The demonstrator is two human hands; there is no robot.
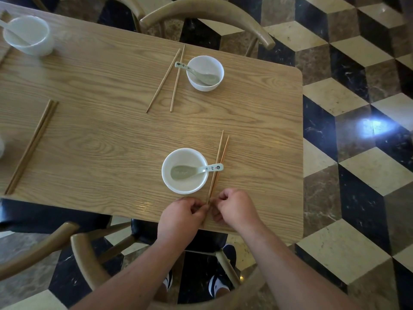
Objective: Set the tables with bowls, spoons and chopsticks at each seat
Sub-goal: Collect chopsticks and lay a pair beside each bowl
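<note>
Two hands meet at the lower centre of the head view, over the near edge of the tabletop. The left hand and the right hand are both curled, and their fingers pinch from either side the near ends of the near chopsticks. These lie on the tabletop just right of the near bowl. The near spoon sits in that bowl, its handle reaching over the rim and across the chopsticks.

At upper centre the far bowl holds the far spoon, with a splayed pair to its left. Another pair lies at the left, and a third bowl stands at upper left.

The step in hand looks like evening up the chopsticks at this seat. The next move calls for squaring the ends, leaving the sticks parallel beside the bowl, then letting go. The splayed pair may want the same.
</note>
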